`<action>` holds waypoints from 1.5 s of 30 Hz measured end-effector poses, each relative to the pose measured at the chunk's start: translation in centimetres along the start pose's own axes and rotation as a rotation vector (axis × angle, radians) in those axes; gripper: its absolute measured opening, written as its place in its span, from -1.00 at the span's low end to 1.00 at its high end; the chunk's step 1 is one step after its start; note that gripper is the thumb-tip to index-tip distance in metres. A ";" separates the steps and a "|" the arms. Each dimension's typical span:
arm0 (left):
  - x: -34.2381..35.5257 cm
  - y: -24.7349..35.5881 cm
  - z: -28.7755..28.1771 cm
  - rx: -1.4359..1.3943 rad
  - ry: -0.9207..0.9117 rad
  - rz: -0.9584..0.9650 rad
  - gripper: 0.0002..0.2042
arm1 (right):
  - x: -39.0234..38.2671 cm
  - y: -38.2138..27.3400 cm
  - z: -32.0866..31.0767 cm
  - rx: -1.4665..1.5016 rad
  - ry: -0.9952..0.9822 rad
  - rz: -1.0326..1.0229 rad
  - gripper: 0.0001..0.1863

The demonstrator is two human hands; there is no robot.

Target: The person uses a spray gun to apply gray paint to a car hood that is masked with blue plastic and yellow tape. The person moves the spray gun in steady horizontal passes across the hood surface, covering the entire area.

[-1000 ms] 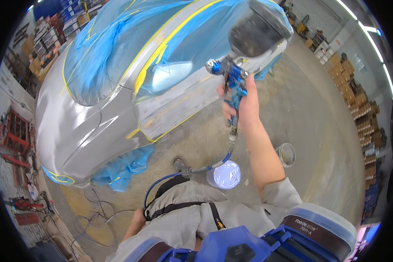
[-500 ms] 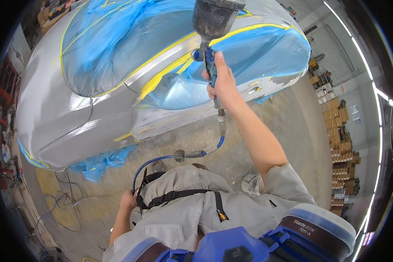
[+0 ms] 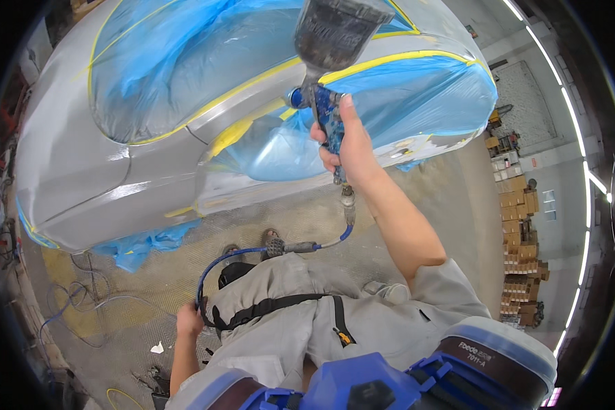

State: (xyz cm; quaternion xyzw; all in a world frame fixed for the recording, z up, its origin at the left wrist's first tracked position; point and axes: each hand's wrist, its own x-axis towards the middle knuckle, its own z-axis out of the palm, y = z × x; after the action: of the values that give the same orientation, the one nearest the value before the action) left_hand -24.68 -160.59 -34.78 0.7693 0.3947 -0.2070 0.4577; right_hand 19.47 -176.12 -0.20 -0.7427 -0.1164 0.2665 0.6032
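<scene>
My right hand (image 3: 348, 147) is raised and closed around the blue grip of a spray gun (image 3: 321, 102), whose dark paint cup (image 3: 338, 31) stands above it. The gun's nozzle faces a grey car body (image 3: 89, 171) whose windows are masked with blue film (image 3: 184, 61) and yellow tape. A blue air hose (image 3: 253, 251) hangs from the gun's base and loops down to my left hand (image 3: 189, 320), which grips the hose beside my hip.
Loose cables (image 3: 82, 301) lie on the concrete floor at the left. Blue masking film (image 3: 143, 242) hangs under the car's sill. Stacked cardboard boxes (image 3: 523, 253) line the right wall. A blue respirator (image 3: 362, 389) sits at my chest.
The view has swung closer to the car. My right hand with the spray gun has risen and moved left along the masked side window. My left hand now shows lower, holding the hose.
</scene>
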 end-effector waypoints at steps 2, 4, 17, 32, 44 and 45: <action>-0.3 1.5 -0.6 0.154 0.131 0.175 -0.53 | 0.3 -0.8 -1.4 -0.024 0.048 -0.029 -0.21; -0.3 3.3 -0.5 0.074 0.113 0.133 -0.53 | 0.3 -1.7 -2.4 -0.040 0.140 -0.027 -0.22; -3.2 0.1 0.7 0.098 0.136 -0.015 -0.62 | 0.5 0.9 4.3 -0.038 0.014 -0.015 -0.27; -3.8 -3.6 3.6 -0.617 0.334 0.161 -0.64 | 1.8 -0.2 7.3 -0.161 -0.133 0.050 -0.27; -1.2 1.2 1.0 -1.076 -0.155 0.295 -0.67 | 2.3 -8.9 -1.6 -0.146 0.174 0.043 -0.32; -1.1 1.9 1.0 -1.097 -0.165 0.318 -0.67 | 2.4 -9.3 -2.4 -0.143 0.186 0.035 -0.32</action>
State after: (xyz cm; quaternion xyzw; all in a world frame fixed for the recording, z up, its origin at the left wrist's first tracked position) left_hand -23.79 -162.48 -33.49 0.4507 0.2869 0.0398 0.8444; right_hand 24.17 -174.61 8.41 -0.8073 -0.0655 0.1980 0.5521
